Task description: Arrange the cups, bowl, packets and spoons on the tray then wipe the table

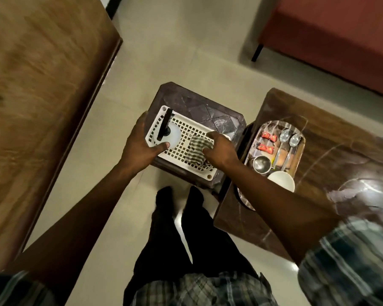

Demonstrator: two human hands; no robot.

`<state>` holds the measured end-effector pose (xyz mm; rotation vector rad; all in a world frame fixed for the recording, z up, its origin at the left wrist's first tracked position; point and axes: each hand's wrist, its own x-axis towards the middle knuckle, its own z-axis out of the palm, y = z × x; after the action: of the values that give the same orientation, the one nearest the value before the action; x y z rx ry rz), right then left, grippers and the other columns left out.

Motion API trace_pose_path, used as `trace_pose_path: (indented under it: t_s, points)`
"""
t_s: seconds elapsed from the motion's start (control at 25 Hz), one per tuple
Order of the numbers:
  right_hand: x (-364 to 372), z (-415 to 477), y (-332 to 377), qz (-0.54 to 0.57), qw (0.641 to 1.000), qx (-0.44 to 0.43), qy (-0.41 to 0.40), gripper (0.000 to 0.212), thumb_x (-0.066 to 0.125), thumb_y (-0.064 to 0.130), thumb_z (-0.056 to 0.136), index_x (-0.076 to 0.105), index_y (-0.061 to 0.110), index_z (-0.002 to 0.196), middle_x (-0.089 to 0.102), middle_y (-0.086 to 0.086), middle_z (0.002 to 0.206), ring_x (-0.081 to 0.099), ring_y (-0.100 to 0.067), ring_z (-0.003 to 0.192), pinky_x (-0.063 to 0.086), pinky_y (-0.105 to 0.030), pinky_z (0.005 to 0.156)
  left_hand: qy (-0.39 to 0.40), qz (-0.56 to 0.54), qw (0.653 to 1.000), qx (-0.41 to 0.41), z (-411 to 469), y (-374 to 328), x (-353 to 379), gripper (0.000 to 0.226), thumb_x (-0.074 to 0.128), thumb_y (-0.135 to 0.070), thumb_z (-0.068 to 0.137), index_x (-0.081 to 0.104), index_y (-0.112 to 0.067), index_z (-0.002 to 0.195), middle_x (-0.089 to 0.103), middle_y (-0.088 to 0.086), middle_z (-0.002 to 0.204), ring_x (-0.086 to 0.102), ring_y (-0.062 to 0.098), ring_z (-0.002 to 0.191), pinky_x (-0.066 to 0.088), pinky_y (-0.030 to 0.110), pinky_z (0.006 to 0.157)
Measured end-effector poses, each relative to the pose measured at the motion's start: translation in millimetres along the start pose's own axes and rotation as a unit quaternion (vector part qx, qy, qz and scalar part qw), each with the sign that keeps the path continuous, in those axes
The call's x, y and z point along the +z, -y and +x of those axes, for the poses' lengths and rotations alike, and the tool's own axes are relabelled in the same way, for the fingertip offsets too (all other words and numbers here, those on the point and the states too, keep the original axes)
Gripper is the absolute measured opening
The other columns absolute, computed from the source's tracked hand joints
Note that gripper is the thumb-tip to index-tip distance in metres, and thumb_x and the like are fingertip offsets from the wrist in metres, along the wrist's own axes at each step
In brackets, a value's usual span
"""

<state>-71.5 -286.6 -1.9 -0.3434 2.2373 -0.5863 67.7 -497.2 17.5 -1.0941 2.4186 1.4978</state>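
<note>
A marble-patterned tray [272,127] lies on the dark marble-look table [340,155] at the right. On it are two red packets [268,142], two steel spoons [289,140], a small steel cup [262,164] and a white bowl [281,181] at its near end. My left hand [139,144] grips a white spray bottle [174,136] with a black trigger over a white perforated basket [194,130]. My right hand [219,149] grips a checked cloth [197,149] that lies in that basket.
The basket sits on a brown plastic stool [210,109] just left of the table. A large wooden surface [36,85] fills the left side. A red sofa [340,32] stands at the far right. My legs [186,228] are on the pale tiled floor.
</note>
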Motion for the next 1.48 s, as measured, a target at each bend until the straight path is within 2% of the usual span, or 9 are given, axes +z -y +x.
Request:
trace_pose_path:
  t_s: [0.2, 0.36, 0.6, 0.8, 0.92, 1.08, 1.24, 1.4, 1.48]
  points:
    - [31.7, 37.3, -13.7, -0.086, 0.995, 0.028, 0.044, 0.049, 0.062, 0.025, 0.081, 0.058, 0.024, 0.129, 0.065, -0.007, 0.129, 0.064, -0.032, 0.122, 0.059, -0.053, 0.096, 0.090, 0.053, 0.991, 0.089, 48.0, 20.4, 10.9, 0.097, 0.091, -0.045, 0.082, 0.038, -0.038, 0.163, 0.058, -0.006, 0.155, 0.061, 0.015, 0.137, 0.052, 0.044, 0.116]
    - [46.8, 42.3, -21.5, -0.167, 0.986, 0.015, 0.009, 0.064, 0.072, 0.019, 0.086, 0.048, 0.020, 0.145, 0.053, -0.013, 0.143, 0.040, -0.037, 0.144, 0.053, -0.057, 0.103, 0.113, 0.041, 0.982, 0.143, 65.0, 14.4, 21.7, 0.080, 0.081, -0.031, 0.097, 0.040, -0.026, 0.165, 0.065, -0.004, 0.111, 0.062, -0.006, 0.087, 0.051, 0.009, 0.082]
    - [56.0, 44.8, -25.0, -0.226, 0.972, 0.041, -0.055, 0.043, 0.074, 0.019, 0.079, 0.069, 0.019, 0.122, 0.055, -0.012, 0.124, 0.049, -0.038, 0.126, 0.053, -0.055, 0.100, 0.096, 0.053, 0.981, 0.161, 66.8, 7.9, 26.1, 0.039, 0.063, -0.040, 0.107, 0.058, -0.019, 0.140, 0.064, -0.012, 0.087, 0.064, 0.002, 0.076, 0.048, 0.016, 0.072]
    - [40.6, 10.3, -13.4, -0.002, 0.997, 0.062, -0.055, 0.023, 0.076, 0.023, 0.081, 0.061, 0.024, 0.099, 0.072, -0.005, 0.102, 0.070, -0.030, 0.092, 0.061, -0.040, 0.077, 0.071, 0.050, 0.978, 0.190, 48.2, -11.2, 18.3, 0.039, 0.056, -0.041, 0.110, 0.057, -0.016, 0.139, 0.056, 0.010, 0.135, 0.065, 0.017, 0.120, 0.059, 0.031, 0.099]
    - [22.9, -26.5, -8.3, 0.138, 0.978, 0.047, -0.150, 0.034, 0.082, 0.019, 0.079, 0.050, 0.031, 0.079, 0.070, 0.000, 0.102, 0.066, -0.025, 0.087, 0.047, -0.030, 0.066, 0.065, 0.035, 0.972, 0.225, 24.0, -34.1, 2.4, 0.031, 0.056, -0.038, 0.110, 0.059, -0.016, 0.132, 0.053, 0.009, 0.136, 0.063, 0.018, 0.121, 0.057, 0.026, 0.098]
    - [-7.7, -87.7, -5.0, 0.383, 0.898, 0.011, -0.217, 0.047, 0.096, 0.021, 0.064, 0.065, 0.001, 0.093, 0.067, 0.009, 0.139, 0.066, -0.016, 0.128, 0.057, -0.051, 0.104, 0.090, -0.012, 0.959, 0.269, -16.8, -80.4, -14.2, 0.024, 0.057, -0.030, 0.111, 0.064, -0.016, 0.128, 0.070, 0.000, 0.129, 0.066, 0.012, 0.122, 0.052, 0.030, 0.106]
    - [-41.3, -176.8, -6.7, 0.468, 0.841, -0.097, -0.255, 0.045, 0.096, 0.002, 0.065, 0.052, -0.001, 0.075, 0.063, -0.003, 0.151, 0.053, -0.008, 0.146, 0.045, -0.044, 0.118, 0.167, 0.009, 0.940, 0.297, -71.7, -143.2, -16.4, 0.034, 0.056, -0.032, 0.111, 0.066, -0.023, 0.142, 0.074, -0.017, 0.106, 0.068, -0.007, 0.090, 0.051, 0.015, 0.086]
    - [-66.6, -260.6, -26.1, 0.497, 0.810, -0.165, -0.264, 0.040, 0.091, -0.008, 0.069, 0.052, -0.001, 0.072, 0.056, -0.001, 0.159, 0.046, -0.013, 0.152, 0.037, -0.046, 0.125, 0.269, 0.023, 0.910, 0.315, -125.2, -191.4, 0.7, 0.045, 0.058, -0.060, 0.103, 0.069, -0.034, 0.139, 0.072, -0.009, 0.139, 0.065, 0.014, 0.133, 0.052, 0.047, 0.114]
    - [-77.7, -296.2, -54.1, 0.515, 0.796, -0.167, -0.268, 0.038, 0.089, -0.010, 0.071, 0.051, -0.006, 0.075, 0.064, 0.000, 0.151, 0.051, -0.016, 0.148, 0.037, -0.048, 0.124, 0.311, 0.034, 0.910, 0.271, -164.2, -217.4, 22.1, 0.038, 0.060, -0.074, 0.094, 0.067, -0.059, 0.128, 0.070, -0.023, 0.134, 0.063, -0.003, 0.127, 0.053, 0.031, 0.111]
